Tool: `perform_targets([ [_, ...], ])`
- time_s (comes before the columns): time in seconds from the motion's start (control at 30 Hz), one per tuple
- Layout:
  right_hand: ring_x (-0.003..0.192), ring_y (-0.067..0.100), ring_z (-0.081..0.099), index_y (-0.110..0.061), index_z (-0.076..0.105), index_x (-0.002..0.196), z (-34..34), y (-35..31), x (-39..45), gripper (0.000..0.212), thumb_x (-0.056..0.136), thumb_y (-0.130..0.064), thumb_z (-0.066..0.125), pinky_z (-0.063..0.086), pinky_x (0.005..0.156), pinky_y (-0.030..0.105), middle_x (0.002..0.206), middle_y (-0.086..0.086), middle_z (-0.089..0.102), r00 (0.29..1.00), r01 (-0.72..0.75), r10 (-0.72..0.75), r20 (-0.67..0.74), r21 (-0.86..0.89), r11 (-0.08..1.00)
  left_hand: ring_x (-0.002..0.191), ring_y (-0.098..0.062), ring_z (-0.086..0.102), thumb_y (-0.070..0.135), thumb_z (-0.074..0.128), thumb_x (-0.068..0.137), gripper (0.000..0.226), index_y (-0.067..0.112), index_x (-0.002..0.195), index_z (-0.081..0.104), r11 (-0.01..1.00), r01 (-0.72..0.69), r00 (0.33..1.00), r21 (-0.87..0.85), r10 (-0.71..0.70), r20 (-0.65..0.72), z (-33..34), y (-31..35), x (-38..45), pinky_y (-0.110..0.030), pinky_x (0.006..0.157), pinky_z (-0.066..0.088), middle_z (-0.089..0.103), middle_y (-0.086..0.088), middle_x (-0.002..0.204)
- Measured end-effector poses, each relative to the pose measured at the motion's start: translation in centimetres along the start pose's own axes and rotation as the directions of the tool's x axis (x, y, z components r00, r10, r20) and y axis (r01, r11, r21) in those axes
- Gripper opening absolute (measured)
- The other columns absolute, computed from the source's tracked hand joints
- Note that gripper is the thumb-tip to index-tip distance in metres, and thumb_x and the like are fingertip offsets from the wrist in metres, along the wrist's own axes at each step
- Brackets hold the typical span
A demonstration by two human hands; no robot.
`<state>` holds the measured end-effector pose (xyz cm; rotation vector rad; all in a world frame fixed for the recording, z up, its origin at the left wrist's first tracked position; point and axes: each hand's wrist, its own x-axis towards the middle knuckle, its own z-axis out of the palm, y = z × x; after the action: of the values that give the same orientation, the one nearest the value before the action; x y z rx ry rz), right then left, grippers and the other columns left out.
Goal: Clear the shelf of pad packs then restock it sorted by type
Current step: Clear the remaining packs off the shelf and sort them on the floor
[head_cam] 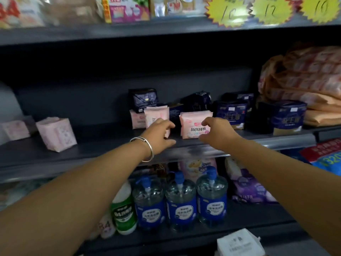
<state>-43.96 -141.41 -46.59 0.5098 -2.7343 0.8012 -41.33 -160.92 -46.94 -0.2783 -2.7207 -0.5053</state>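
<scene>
Two pink pad packs stand on the middle shelf (103, 148). My left hand (160, 134), with a silver bangle on the wrist, curls its fingers and thumb round the lower right side of the left pink pack (156, 115). My right hand (216, 134) curls round the right end of the pink pack marked 100% (192, 124). Behind and to the right stand several dark blue pad packs (230, 115). A further pink pack (56, 133) sits tilted at the shelf's left, with a paler one (15, 129) beside it.
A stack of orange packs (304, 80) fills the shelf's right end. Below stand three blue-labelled pump bottles (181, 204), a green-and-white bottle (123, 213) and purple packs (249, 183). Yellow price tags (228, 12) hang from the top shelf.
</scene>
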Motion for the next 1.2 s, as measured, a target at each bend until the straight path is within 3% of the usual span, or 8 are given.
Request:
perform_targets([
  [0.2,0.135,0.037,0.026,-0.02,0.025,0.148,0.4,0.3,2.8,0.081,0.081,-0.029,0.07,0.033,0.109,0.045,0.153,0.01,0.02,0.998,0.0,0.011,0.063,-0.177,0.984,0.132,-0.028,0.029,0.03,0.074,0.077,0.08,0.018,0.143,0.031,0.974,0.083,0.996,0.211,-0.074,-0.05,-2.3,-1.7,4.3,-0.035,0.108,0.027,0.033,-0.009,0.142],
  [0.53,0.146,0.03,-0.008,-0.029,-0.002,0.151,1.9,1.9,11.7,0.111,0.072,-0.046,0.074,0.011,0.115,0.049,0.159,0.003,-0.012,0.976,0.077,0.016,0.216,-0.416,0.906,0.146,-0.023,0.007,0.047,0.075,0.071,0.115,0.016,0.15,-0.001,0.865,0.012,0.966,0.502,-0.14,0.219,-2.2,-5.9,13.3,-0.04,0.118,0.01,0.003,-0.004,0.159],
  [0.6,0.146,0.03,-0.007,-0.029,-0.004,0.151,2.0,2.3,13.1,0.111,0.072,-0.045,0.073,0.009,0.116,0.049,0.159,0.004,-0.009,0.961,0.089,0.035,0.274,-0.426,0.9,0.146,-0.022,0.009,0.045,0.076,0.071,0.117,0.016,0.15,-0.005,0.879,0.015,0.932,0.476,-0.184,0.311,-2.2,-6.4,14.3,-0.035,0.118,0.015,0.002,-0.004,0.159],
  [0.73,0.139,0.03,0.02,-0.023,0.007,0.151,1.3,2.4,14.4,0.098,0.077,-0.038,0.07,0.03,0.111,0.043,0.151,0.006,0.025,0.915,0.119,0.07,0.397,-0.431,0.895,0.143,-0.023,0.02,0.043,0.08,0.066,0.122,0.022,0.15,-0.005,0.849,0.009,0.882,0.528,-0.256,0.396,-2.2,-7.0,15.2,-0.036,0.116,0.024,0.013,-0.004,0.158],
  [0.83,0.126,0.029,0.033,-0.019,0.035,0.136,1.5,2.1,14.4,0.077,0.072,-0.04,0.072,0.04,0.099,0.04,0.124,0.007,0.044,0.936,0.124,0.043,0.348,-0.441,0.889,0.141,-0.027,0.016,0.052,0.08,0.06,0.121,0.023,0.15,0.006,0.773,-0.007,0.879,0.634,-0.298,0.373,-2.5,-6.7,15.3,-0.043,0.114,0.025,0.017,-0.006,0.155],
  [0.93,0.109,0.026,0.043,-0.019,0.051,0.109,2.1,2.1,13.9,0.06,0.062,-0.047,0.076,0.044,0.096,0.038,0.099,0.001,0.047,0.97,0.112,-0.011,0.244,-0.407,0.906,0.136,-0.026,0.022,0.053,0.082,0.056,0.116,0.017,0.146,0.018,0.776,0.017,0.903,0.631,-0.284,0.324,-2.9,-6.1,14.1,-0.042,0.111,0.03,0.026,-0.006,0.147],
  [1.07,0.101,0.025,0.043,-0.013,0.052,0.109,1.4,0.3,12.2,0.063,0.063,-0.047,0.078,0.038,0.096,0.033,0.107,0.006,0.051,0.99,0.119,-0.085,0.111,-0.358,0.926,0.112,-0.022,0.043,0.044,0.085,0.058,0.098,0.011,0.133,0.031,0.861,0.078,0.959,0.502,-0.202,0.197,-4.4,-5.5,11.5,-0.03,0.091,0.041,0.044,-0.007,0.131],
  [1.2,0.108,0.027,0.051,-0.011,0.052,0.118,-1.3,-3.0,9.4,0.069,0.063,-0.041,0.082,0.046,0.093,0.036,0.114,0.008,0.055,0.991,0.115,-0.1,0.084,-0.194,0.974,0.1,-0.023,0.051,0.039,0.086,0.057,0.096,0.012,0.13,0.029,0.912,0.152,0.963,0.382,-0.224,0.151,-7.8,-4.3,7.9,-0.033,0.085,0.047,0.051,-0.006,0.116],
])
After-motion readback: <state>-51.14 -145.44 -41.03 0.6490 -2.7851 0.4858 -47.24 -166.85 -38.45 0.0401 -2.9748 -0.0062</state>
